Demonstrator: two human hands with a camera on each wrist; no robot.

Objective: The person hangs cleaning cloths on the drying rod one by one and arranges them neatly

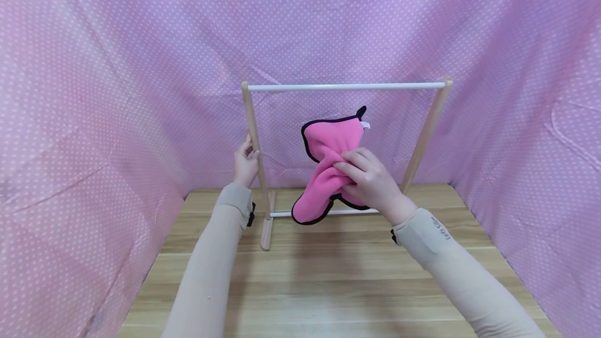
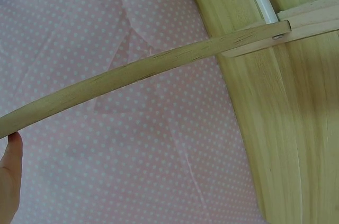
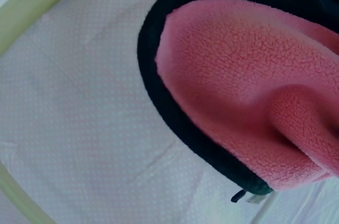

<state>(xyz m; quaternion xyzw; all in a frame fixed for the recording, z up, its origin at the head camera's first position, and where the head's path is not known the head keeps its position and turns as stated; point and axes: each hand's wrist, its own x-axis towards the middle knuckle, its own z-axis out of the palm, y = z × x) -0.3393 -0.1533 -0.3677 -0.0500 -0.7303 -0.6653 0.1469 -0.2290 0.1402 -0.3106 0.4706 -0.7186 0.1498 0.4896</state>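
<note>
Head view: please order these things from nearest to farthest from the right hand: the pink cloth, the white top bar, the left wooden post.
1. The pink cloth: gripped in the right hand, in front of the rack.
2. The white top bar: above the hand, across the rack.
3. The left wooden post: far to the left, held by the left hand.

Setting was a staged recording booth: pink polka-dot cloth (image 1: 117, 93) draped as walls on three sides, enclosing a pale wood-plank worktop (image 1: 328, 286) carrying a small wooden rack (image 1: 255, 140).
</note>
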